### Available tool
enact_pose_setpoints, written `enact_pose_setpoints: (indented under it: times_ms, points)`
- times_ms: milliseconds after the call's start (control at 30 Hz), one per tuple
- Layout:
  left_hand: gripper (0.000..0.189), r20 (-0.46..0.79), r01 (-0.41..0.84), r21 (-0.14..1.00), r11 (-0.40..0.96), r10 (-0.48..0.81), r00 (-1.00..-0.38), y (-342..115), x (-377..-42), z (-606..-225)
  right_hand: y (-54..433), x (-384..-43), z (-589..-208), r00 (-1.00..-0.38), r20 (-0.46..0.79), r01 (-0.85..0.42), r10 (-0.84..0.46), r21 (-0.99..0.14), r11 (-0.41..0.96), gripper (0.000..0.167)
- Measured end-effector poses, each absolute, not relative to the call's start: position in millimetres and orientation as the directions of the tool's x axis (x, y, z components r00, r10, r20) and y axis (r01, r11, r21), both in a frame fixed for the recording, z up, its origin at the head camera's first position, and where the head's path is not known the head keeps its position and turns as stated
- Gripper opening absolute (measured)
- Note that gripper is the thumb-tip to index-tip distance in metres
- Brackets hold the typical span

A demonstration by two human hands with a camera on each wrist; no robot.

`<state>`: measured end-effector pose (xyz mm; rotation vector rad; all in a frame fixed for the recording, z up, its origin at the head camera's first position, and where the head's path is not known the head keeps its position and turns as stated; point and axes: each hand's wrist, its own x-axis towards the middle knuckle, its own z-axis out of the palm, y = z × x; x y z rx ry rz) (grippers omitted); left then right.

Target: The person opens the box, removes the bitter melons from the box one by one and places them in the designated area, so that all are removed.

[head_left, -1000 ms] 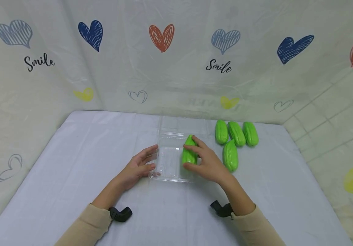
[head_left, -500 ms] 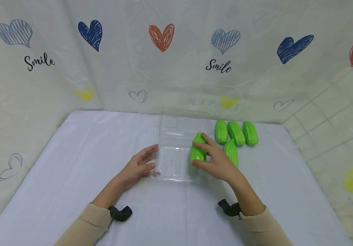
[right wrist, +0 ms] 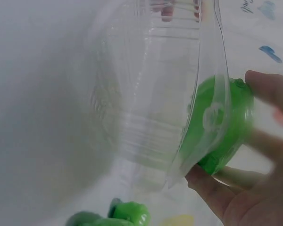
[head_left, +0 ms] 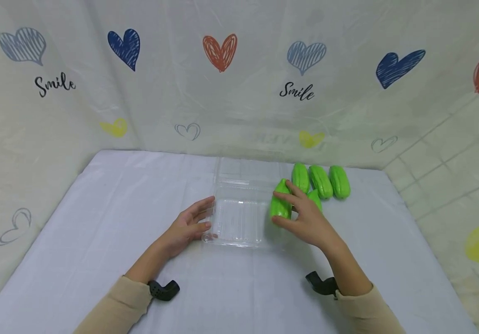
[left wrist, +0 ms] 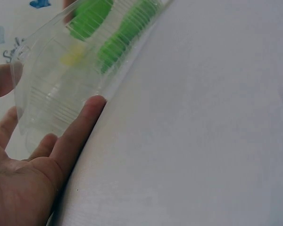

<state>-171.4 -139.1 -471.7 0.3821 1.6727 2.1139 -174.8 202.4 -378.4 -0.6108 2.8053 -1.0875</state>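
A clear plastic clamshell container [head_left: 237, 225] lies with its lid [head_left: 247, 170] folded back on the cloth. My left hand [head_left: 185, 229] rests against its left side, fingers fairly straight; in the left wrist view, the hand [left wrist: 42, 155] touches the rim. At the container's right edge, my right hand [head_left: 306, 218] holds a bright green, ridged, vegetable-shaped piece [head_left: 280, 204] between thumb and fingers. Part of this piece [right wrist: 214, 122] shows through the clear rim in the right wrist view. Behind the right hand, another green piece [head_left: 315, 196] is mostly hidden.
Several similar green pieces stand in a row at the back right, the rightmost piece [head_left: 340, 183] among them. A white cloth [head_left: 239, 297] covers the table. Behind it hangs a curtain [head_left: 239, 93] printed with hearts.
My right hand has moved right with the green piece, from over the container to its right edge, covering more of the loose piece behind. The left hand and container have stayed put.
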Motion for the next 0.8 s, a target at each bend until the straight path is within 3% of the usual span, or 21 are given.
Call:
enact_pose_setpoints:
  times_ms: [800]
  points:
    - [0.071,-0.042,-0.148,0.971,-0.185,0.482,-0.875,-139.0,-170.3,-472.7,246.5,-171.4,-374.7,-0.942,0.094,-0.311,-0.323,-0.606,0.732,0.062]
